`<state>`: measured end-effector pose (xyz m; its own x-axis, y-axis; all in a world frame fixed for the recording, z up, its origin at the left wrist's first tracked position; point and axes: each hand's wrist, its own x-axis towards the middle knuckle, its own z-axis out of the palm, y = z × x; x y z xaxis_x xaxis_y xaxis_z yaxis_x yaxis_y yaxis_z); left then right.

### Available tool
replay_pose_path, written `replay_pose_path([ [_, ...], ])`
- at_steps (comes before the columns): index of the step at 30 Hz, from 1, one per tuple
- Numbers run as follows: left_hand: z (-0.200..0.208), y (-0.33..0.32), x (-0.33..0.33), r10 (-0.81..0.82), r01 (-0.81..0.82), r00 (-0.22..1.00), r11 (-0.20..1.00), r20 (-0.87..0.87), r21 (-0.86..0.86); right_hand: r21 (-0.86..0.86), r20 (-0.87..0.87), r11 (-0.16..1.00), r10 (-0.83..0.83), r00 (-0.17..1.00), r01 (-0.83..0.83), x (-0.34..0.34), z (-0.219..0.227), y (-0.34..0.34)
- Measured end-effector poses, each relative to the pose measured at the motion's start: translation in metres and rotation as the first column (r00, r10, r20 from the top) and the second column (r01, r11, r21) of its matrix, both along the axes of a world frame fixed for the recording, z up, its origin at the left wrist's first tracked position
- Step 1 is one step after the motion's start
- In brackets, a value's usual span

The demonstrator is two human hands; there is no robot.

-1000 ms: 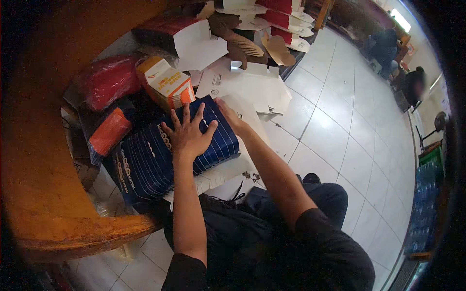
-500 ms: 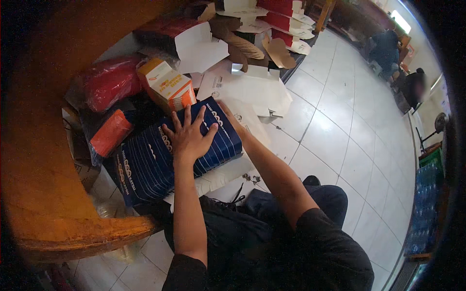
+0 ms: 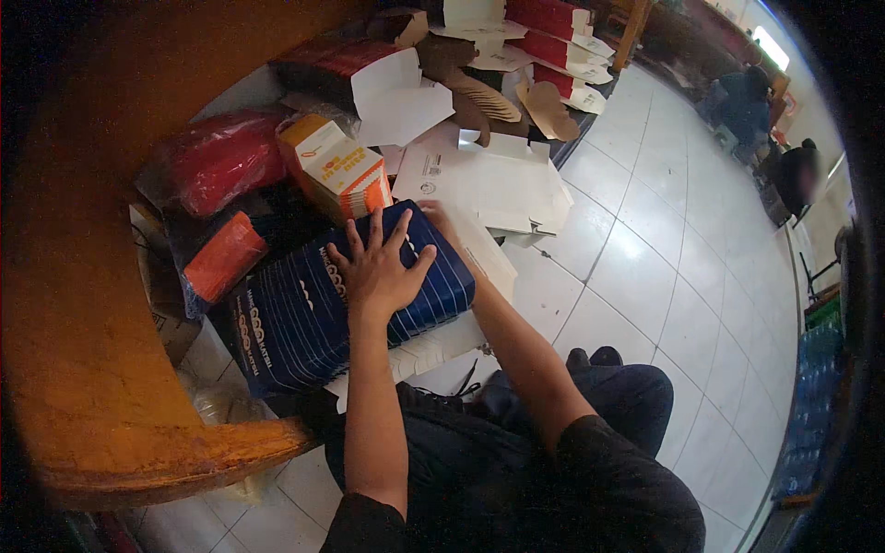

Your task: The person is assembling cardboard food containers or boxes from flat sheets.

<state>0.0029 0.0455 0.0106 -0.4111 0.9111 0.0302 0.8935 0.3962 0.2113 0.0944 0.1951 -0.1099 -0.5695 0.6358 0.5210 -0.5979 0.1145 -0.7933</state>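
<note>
A dark blue carton [image 3: 286, 318] with white stripes and printed rings lies slantwise in front of me. My left hand [image 3: 383, 281] rests flat on its top, fingers spread. At the far right end of the carton is my right hand [image 3: 441, 221], blurred and close to its edge, its fingers mostly hidden. White layered card edges [image 3: 433, 348] show beneath the near side of the blue carton. Right behind it stands an orange and white box [image 3: 336, 166]. White flattened cartons [image 3: 461, 180] lie beyond my right hand.
A wooden edge [image 3: 101, 405] curves along the left. Near it are a plastic-wrapped red bundle [image 3: 226, 161] and an orange packet [image 3: 224, 258]. Red-and-white cartons [image 3: 562, 46] are stacked at the back. White floor tiles [image 3: 636, 267] stretch right, with people [image 3: 742, 106] far off.
The whole scene has shifted slightly right and down in view. My left hand stays spread on the blue carton; the right hand stays by its far end and is more blurred.
</note>
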Motion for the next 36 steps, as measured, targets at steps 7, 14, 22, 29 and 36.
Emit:
replay_pose_path([
  [7,-0.002,0.002,0.001,0.008,-0.01,0.999,0.999,0.034,0.046,-0.433,0.436,0.827,-0.155,0.887,0.357,0.069,0.018,-0.089],
  [14,0.001,0.002,0.004,0.049,-0.049,0.999,0.999,-0.002,0.007,-0.299,0.489,0.847,-0.258,0.833,0.439,0.058,0.003,-0.128],
  [22,0.005,0.003,0.005,0.041,-0.041,0.999,0.999,0.008,-0.009,0.278,0.742,0.959,-0.251,0.621,0.056,0.089,0.062,-0.099],
  [29,0.007,0.002,0.005,0.003,-0.003,1.0,1.0,0.001,-0.017,0.647,0.559,0.633,-0.773,0.302,0.424,0.152,0.042,-0.014],
  [36,0.013,0.002,0.006,0.012,-0.012,1.0,0.999,-0.007,-0.049,0.859,0.507,0.512,-0.849,0.149,-0.009,0.235,0.018,0.085],
])
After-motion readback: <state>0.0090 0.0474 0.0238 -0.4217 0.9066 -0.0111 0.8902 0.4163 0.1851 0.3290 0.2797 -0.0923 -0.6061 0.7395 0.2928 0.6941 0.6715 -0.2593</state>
